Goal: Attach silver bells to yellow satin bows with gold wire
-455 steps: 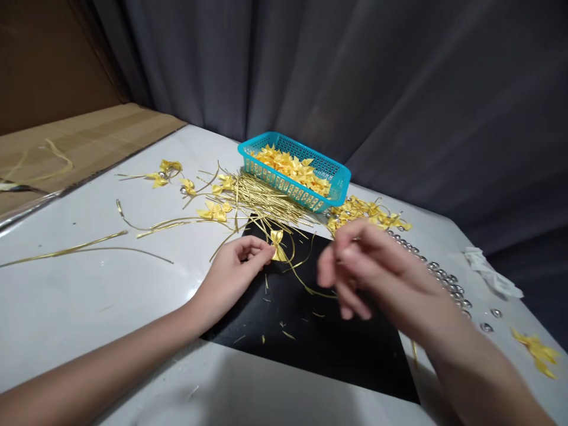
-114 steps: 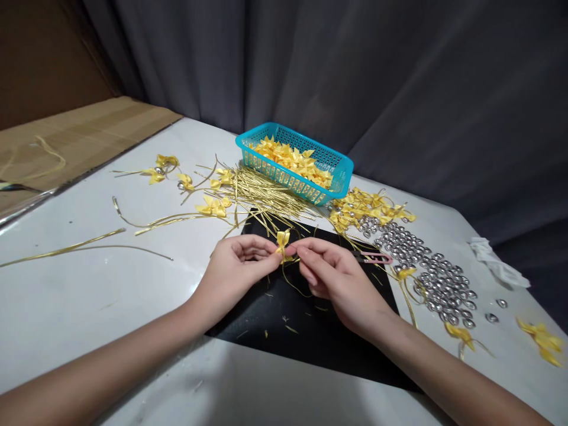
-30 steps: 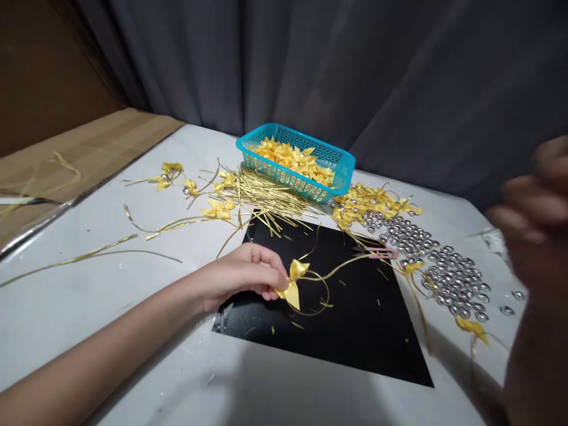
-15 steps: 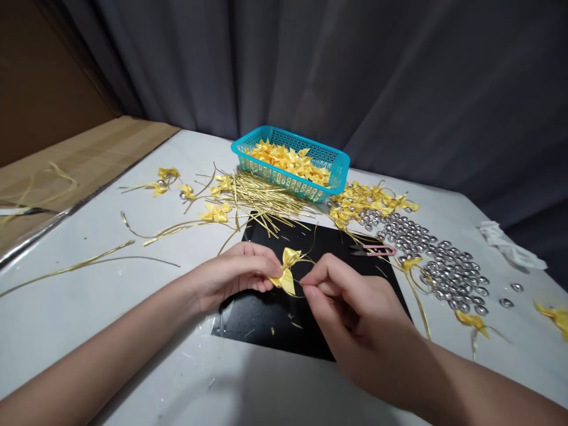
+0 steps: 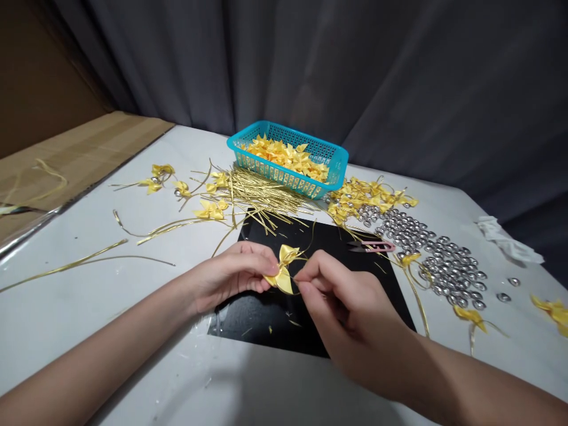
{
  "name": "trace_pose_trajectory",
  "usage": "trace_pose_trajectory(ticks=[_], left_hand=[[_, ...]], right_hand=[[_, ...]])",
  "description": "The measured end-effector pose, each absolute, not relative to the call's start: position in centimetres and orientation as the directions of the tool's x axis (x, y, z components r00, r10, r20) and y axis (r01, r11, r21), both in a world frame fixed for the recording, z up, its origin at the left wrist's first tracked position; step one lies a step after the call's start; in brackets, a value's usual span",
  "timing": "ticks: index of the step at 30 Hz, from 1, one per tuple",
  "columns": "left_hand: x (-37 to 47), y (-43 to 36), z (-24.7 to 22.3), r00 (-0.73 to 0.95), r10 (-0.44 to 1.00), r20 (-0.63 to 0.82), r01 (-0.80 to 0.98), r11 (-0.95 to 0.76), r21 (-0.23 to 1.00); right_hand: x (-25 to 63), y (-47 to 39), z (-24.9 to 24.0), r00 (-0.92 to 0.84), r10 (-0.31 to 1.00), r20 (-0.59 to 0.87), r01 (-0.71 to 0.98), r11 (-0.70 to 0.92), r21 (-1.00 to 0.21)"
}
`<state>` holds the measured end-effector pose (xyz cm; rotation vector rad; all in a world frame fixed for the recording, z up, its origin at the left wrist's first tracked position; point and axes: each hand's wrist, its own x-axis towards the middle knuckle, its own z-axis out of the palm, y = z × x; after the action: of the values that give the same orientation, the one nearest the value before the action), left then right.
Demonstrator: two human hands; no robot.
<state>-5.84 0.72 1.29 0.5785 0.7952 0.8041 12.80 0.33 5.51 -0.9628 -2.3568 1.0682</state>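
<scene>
A yellow satin ribbon bow (image 5: 285, 279) is pinched between the thumb and fingers of my left hand (image 5: 246, 269), above a black mat (image 5: 266, 316). Thin gold cord (image 5: 306, 258) passes around the bow's middle and curls out to the right. The fingertips of my right hand (image 5: 341, 296) are closed on an end of that cord, close to the bow's right side. My right fingers hide part of the cord. Small yellow scraps lie on the mat below both hands.
Behind the mat, a turquoise basket (image 5: 344, 171) holds yellow bows, with cut gold cords (image 5: 266, 192) in front. Pink-handled thread snips (image 5: 373, 246) lie at the mat's right. Silver beads (image 5: 452, 269) and finished-looking corded bows (image 5: 370, 198) spread to the right. A white cloth (image 5: 508, 239) lies beyond.
The view has shifted slightly. Both hands keep their grip on the bow and cord, and the bow has turned a little.
</scene>
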Motion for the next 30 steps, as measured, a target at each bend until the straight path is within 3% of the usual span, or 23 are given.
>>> trace_pose_trajectory(ticks=[18,30], left_hand=[[-5.7,0.7,1.1,0.419,0.811,-0.409,-0.414,0.571,0.709],[-5.7,0.7,1.1,0.373,0.838,-0.399,-0.457,0.539,0.707]], right_hand=[[12.9,0.5,5.2,-0.699,0.712,0.069,0.430,0.495,-0.755],[12.2,1.8,2.2,-0.656,0.747,0.110,0.233,0.339,-0.911]])
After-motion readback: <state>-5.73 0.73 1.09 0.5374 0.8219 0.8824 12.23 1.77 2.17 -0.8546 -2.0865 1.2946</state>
